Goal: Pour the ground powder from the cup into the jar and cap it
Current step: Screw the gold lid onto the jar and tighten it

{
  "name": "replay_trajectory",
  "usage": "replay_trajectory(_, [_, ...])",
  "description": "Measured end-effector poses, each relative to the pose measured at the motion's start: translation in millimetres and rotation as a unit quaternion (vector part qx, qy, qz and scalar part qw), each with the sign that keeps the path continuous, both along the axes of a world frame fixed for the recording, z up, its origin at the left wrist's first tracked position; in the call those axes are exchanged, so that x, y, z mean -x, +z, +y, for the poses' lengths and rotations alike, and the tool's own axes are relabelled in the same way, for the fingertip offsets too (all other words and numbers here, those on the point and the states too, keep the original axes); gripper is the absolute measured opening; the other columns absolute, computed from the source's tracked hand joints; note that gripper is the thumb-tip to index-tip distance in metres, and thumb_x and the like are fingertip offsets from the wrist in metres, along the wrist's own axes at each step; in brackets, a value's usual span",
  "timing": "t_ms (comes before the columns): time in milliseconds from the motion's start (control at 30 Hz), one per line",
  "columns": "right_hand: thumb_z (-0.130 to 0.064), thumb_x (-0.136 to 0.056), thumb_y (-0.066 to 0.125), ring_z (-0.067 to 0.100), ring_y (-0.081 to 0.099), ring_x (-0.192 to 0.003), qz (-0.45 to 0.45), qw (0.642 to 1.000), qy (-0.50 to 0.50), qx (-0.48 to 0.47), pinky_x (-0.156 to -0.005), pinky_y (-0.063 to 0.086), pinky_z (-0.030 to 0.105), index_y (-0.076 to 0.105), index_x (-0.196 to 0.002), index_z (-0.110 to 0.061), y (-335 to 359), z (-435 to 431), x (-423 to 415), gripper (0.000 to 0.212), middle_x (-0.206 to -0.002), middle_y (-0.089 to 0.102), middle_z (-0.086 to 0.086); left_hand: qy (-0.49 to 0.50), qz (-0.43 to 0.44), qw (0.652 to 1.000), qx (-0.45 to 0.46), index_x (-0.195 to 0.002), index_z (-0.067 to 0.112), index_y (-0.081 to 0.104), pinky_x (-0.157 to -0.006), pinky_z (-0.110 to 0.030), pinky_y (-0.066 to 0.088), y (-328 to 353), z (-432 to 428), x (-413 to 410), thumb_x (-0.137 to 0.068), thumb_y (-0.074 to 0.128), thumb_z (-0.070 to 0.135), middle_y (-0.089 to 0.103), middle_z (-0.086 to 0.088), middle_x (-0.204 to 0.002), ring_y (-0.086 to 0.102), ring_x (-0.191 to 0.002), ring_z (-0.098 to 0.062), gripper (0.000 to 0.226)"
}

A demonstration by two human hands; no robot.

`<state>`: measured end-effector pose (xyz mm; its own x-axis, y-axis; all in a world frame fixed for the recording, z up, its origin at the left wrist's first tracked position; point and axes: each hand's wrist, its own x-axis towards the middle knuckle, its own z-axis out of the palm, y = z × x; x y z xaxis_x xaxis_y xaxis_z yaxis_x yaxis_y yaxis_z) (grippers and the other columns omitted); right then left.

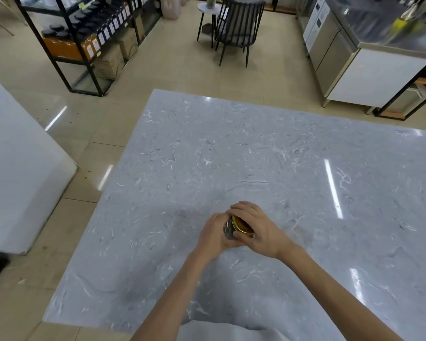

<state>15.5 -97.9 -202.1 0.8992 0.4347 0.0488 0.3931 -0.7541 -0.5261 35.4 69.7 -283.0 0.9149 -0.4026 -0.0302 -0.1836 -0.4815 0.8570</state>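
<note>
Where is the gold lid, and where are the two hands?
gold lid (241, 224), head view, on its shiny rim.
left hand (213, 233), head view, on its back.
right hand (258, 225), head view, on its back.

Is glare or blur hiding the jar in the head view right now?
Head view: ceiling-light streaks glare on the marble table, none falling on the jar; the gold lid reads sharp enough, though the left hand and right hand cover most of it; wide-angle bending at the edges; the steel counter top right is smeared.
</note>
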Motion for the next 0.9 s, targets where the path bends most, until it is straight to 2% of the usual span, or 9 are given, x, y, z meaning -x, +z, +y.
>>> replay_trajectory(200, [-0.028,-0.085,0.07,0.023,0.054,-0.099,-0.137,0.969,-0.204,0.022,-0.09,0.045,0.032,0.068,-0.106,-0.015,-23,31,7,0.025,-0.109,0.064,-0.001,0.006,0.005,1.0,0.003,-0.131,0.035,0.051,-0.088,-0.024,0.049,1,0,0,-0.062,0.084,0.045,0.055,0.017,-0.109,0.052,-0.11,-0.01,0.077])
replay_trajectory(333, [-0.035,-0.086,0.068,0.024,0.052,-0.1,-0.124,0.94,-0.315,0.044,-0.087,0.048,0.038,0.066,-0.109,-0.016,-25,53,10,0.03,-0.111,0.062,-0.001,-0.002,0.022,1.0,-0.01,-0.128,0.035,0.053,-0.087,-0.032,0.055,2,-6,-4,-0.066,0.081,0.042,0.064,0.014,-0.109,0.059,-0.105,-0.012,0.069])
replay_trajectory(400, [-0.052,-0.089,0.058,0.022,0.05,-0.112,-0.114,0.944,-0.297,0.086,-0.094,0.046,0.04,0.06,-0.123,-0.022,-23,45,12,0.045,-0.121,0.059,-0.005,-0.019,0.031,0.999,-0.035,-0.125,0.037,0.052,-0.083,-0.039,0.057,5,-9,-8,-0.071,0.077,0.043,0.067,0.012,-0.105,0.063,-0.099,-0.015,0.06])
replay_trajectory(467, [-0.058,-0.093,0.048,0.022,0.043,-0.13,-0.138,0.966,-0.195,0.097,-0.108,0.035,0.043,0.054,-0.134,-0.027,-19,28,13,0.052,-0.133,0.055,-0.008,-0.024,0.018,0.998,-0.047,-0.125,0.038,0.051,-0.085,-0.035,0.056,4,-7,-9,-0.071,0.075,0.05,0.065,0.019,-0.106,0.06,-0.101,-0.013,0.06])
replay_trajectory(533, [-0.046,-0.097,0.049,0.022,0.04,-0.136,-0.166,0.983,-0.05,0.067,-0.113,0.03,0.043,0.058,-0.132,-0.024,-17,7,5,0.043,-0.135,0.057,-0.006,-0.001,0.008,1.0,-0.015,-0.122,0.038,0.053,-0.086,-0.024,0.05,3,-2,-2,-0.066,0.079,0.055,0.055,0.033,-0.105,0.055,-0.104,-0.008,0.064])
replay_trajectory(600, [-0.03,-0.095,0.059,0.023,0.051,-0.124,-0.188,0.982,0.009,0.02,-0.105,0.04,0.039,0.067,-0.119,-0.017,-22,-2,-3,0.029,-0.125,0.063,-0.002,0.018,-0.006,1.0,0.01,-0.123,0.036,0.055,-0.084,-0.017,0.045,3,0,3,-0.061,0.081,0.056,0.049,0.037,-0.102,0.054,-0.104,-0.007,0.07])
replay_trajectory(733, [-0.016,-0.087,0.067,0.025,0.06,-0.096,-0.3,0.941,-0.158,-0.012,-0.086,0.05,0.035,0.073,-0.092,-0.012,-43,27,-3,0.009,-0.1,0.07,0.0,0.035,-0.034,0.999,0.006,-0.122,0.031,0.058,-0.082,-0.01,0.04,0,-4,3,-0.061,0.076,0.051,0.056,0.022,-0.103,0.051,-0.099,-0.002,0.067])
replay_trajectory(800, [-0.016,-0.089,0.066,0.023,0.058,-0.092,-0.294,0.923,-0.248,-0.017,-0.086,0.049,0.033,0.072,-0.088,-0.012,-45,46,-1,0.007,-0.097,0.068,0.0,0.027,-0.035,0.999,-0.018,-0.119,0.031,0.058,-0.084,-0.016,0.044,-2,-5,-2,-0.061,0.072,0.051,0.063,0.017,-0.107,0.053,-0.099,-0.004,0.063])
replay_trajectory(900, [-0.026,-0.091,0.062,0.022,0.054,-0.096,-0.221,0.927,-0.301,0.034,-0.087,0.045,0.036,0.067,-0.096,-0.017,-39,55,2,0.011,-0.103,0.063,-0.002,0.005,-0.013,0.998,-0.055,-0.117,0.031,0.058,-0.084,-0.025,0.053,-3,-8,-11,-0.069,0.065,0.05,0.067,0.012,-0.107,0.06,-0.098,-0.008,0.052])
